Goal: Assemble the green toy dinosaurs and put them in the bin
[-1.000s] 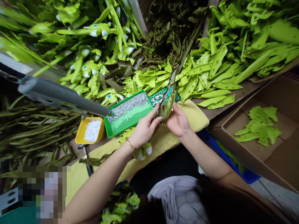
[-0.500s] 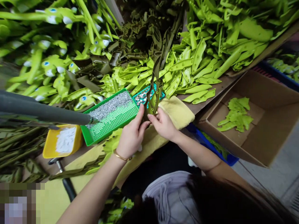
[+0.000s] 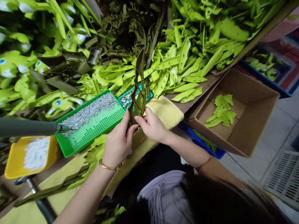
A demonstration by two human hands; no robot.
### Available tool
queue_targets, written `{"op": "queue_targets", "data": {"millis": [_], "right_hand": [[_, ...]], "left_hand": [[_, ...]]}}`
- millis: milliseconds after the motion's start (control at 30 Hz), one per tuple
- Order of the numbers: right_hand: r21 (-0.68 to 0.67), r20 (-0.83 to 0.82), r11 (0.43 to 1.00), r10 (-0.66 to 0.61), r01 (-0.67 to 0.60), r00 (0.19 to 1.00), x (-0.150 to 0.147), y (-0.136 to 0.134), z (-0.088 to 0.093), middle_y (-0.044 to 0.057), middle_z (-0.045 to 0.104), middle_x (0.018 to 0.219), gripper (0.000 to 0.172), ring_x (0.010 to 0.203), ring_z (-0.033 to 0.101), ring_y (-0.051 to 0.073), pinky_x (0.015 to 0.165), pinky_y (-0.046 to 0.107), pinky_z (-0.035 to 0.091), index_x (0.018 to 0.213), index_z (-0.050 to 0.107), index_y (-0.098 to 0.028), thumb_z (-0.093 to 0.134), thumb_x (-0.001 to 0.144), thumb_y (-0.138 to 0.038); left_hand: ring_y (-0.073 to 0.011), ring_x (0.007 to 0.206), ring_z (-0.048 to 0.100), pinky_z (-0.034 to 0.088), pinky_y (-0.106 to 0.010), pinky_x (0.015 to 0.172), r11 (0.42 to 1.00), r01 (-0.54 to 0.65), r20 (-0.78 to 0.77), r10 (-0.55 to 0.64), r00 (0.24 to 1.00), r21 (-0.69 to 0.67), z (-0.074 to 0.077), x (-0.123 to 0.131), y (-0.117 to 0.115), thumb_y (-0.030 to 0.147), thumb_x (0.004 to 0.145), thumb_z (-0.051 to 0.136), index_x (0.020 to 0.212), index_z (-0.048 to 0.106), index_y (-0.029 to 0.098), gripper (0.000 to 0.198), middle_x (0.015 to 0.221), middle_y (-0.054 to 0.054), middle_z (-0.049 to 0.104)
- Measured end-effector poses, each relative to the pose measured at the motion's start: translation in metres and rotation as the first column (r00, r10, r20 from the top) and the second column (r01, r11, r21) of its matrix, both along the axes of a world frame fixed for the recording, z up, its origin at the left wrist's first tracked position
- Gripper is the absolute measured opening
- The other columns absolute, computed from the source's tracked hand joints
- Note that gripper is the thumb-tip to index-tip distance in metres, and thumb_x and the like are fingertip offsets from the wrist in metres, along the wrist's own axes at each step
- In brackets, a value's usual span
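Since the earlier frame, the head view has swung so that the whole scene sits further left and higher in the picture, bringing more of the tiled floor (image 3: 261, 155) and a grey plastic grate (image 3: 286, 177) into view at lower right, and the olive-green plastic part (image 3: 139, 93) now stands nearly upright between the hands. Heaps of moulded lime-green plastic pieces (image 3: 187, 53) and darker olive pieces (image 3: 130, 31) fill the top of the view, piled on a brown surface (image 3: 196, 101). To the right, an open cardboard box (image 3: 254, 102) holds a few lime-green pieces (image 3: 220, 112), with a blue crate (image 3: 205, 143) just below it. Nearer the hands lie a folded yellow cloth (image 3: 165, 112), a green grid tray (image 3: 93, 124) spread with silver pins (image 3: 88, 112), and a small teal tray of round studs (image 3: 126, 100). A grey padded tube (image 3: 28, 127) ends in a thin metal tip over the green tray's corner, beside a yellow bin (image 3: 16, 165) of white bits (image 3: 36, 152). The left hand (image 3: 116, 140), wearing a gold bangle (image 3: 109, 166), and the right hand (image 3: 151, 124) are both narrowly closed, pinching the part's lower end from either side, above the teal tray and the cloth.
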State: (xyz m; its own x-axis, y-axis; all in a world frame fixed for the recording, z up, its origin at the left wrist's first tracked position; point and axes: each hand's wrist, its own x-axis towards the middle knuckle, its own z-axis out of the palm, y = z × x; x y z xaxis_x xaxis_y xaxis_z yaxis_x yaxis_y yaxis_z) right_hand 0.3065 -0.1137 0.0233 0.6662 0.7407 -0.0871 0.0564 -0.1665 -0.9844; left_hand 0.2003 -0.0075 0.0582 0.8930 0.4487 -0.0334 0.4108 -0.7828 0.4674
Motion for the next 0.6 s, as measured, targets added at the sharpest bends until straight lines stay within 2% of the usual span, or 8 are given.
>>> {"op": "queue_targets", "data": {"millis": [133,267,300,333,367,433,533,600], "right_hand": [[0.065,-0.054,0.995,-0.067,0.07,0.996,-0.009,0.006,-0.001,-0.004,0.058,0.067,0.033,0.061,0.057,0.016,0.059,0.03,0.045,0.112,0.045,-0.028,0.043,0.092,-0.054],[-0.014,0.084,0.981,0.192,-0.192,0.978,0.043,-0.02,0.015,0.0,0.066,0.075,0.042,0.069,0.062,0.015,0.065,0.03,0.05,0.103,0.057,-0.024,0.041,0.091,-0.061],[-0.065,0.166,0.984,0.174,-0.166,0.971,0.07,-0.032,0.02,0.003,0.068,0.083,0.046,0.075,0.064,0.016,0.069,0.031,0.051,0.1,0.06,-0.022,0.04,0.09,-0.063],[-0.129,0.289,0.99,-0.013,0.053,0.957,0.1,-0.045,0.025,0.004,0.069,0.089,0.049,0.079,0.065,0.016,0.072,0.032,0.052,0.104,0.06,-0.022,0.041,0.089,-0.065],[-0.148,0.43,0.922,-0.265,0.357,0.863,0.132,-0.059,0.028,0.007,0.07,0.092,0.054,0.081,0.066,0.018,0.071,0.034,0.052,0.11,0.058,-0.022,0.038,0.088,-0.067],[-0.128,0.53,0.779,-0.47,0.614,0.706,0.194,-0.081,0.029,0.02,0.064,0.114,0.061,0.103,0.063,0.027,0.085,0.049,0.049,0.131,0.043,-0.013,0.028,0.094,-0.06],[-0.18,0.731,0.464,-0.527,0.868,0.433,0.261,-0.099,0.013,0.028,0.062,0.111,0.068,0.111,0.061,0.039,0.091,0.06,0.043,0.134,0.037,-0.004,0.051,0.088,-0.053],[-0.166,0.787,0.335,-0.521,0.927,0.329,0.285,-0.104,-0.003,0.027,0.064,0.106,0.065,0.106,0.063,0.039,0.09,0.06,0.044,0.132,0.039,-0.005,0.057,0.086,-0.048]], "left_hand": [[-0.0277,0.103,0.064,0.049,-0.038,0.092,0.998,-0.054,0.01,0.054,0.998,-0.023,0.002,0.002,0.001,0.048,0.093,0.041,0.143,0.041,0.011,0.063,0.122,-0.016,0.065],[-0.0272,0.091,0.065,0.052,-0.038,0.082,0.933,-0.025,-0.104,-0.014,0.994,-0.36,0.012,0.011,0.012,0.057,0.085,0.049,0.123,0.056,0.015,0.057,0.103,-0.009,0.07],[-0.0262,0.087,0.064,0.052,-0.036,0.079,0.892,-0.007,-0.12,-0.053,0.991,-0.453,0.014,0.014,0.015,0.059,0.083,0.051,0.116,0.059,0.017,0.054,0.098,-0.007,0.07],[-0.0252,0.086,0.064,0.052,-0.035,0.078,0.857,0.008,-0.122,-0.083,0.989,-0.516,0.014,0.017,0.016,0.06,0.081,0.054,0.11,0.061,0.018,0.052,0.096,-0.006,0.07],[-0.0245,0.085,0.063,0.052,-0.034,0.077,0.838,0.02,-0.113,-0.098,0.989,-0.545,0.013,0.02,0.016,0.06,0.08,0.055,0.107,0.062,0.018,0.051,0.095,-0.005,0.07],[-0.0236,0.086,0.062,0.05,-0.033,0.078,0.842,0.041,-0.093,-0.108,0.99,-0.538,0.01,0.025,0.014,0.061,0.079,0.055,0.104,0.063,0.018,0.051,0.098,-0.005,0.07],[-0.0234,0.086,0.061,0.049,-0.033,0.079,0.859,0.082,-0.102,-0.154,0.983,-0.506,0.006,0.026,0.008,0.063,0.079,0.051,0.098,0.063,0.017,0.051,0.098,-0.006,0.069],[-0.0233,0.084,0.061,0.049,-0.033,0.076,0.86,0.084,-0.13,-0.171,0.977,-0.503,0.006,0.021,0.008,0.064,0.079,0.05,0.094,0.064,0.018,0.051,0.094,-0.006,0.069]]}}
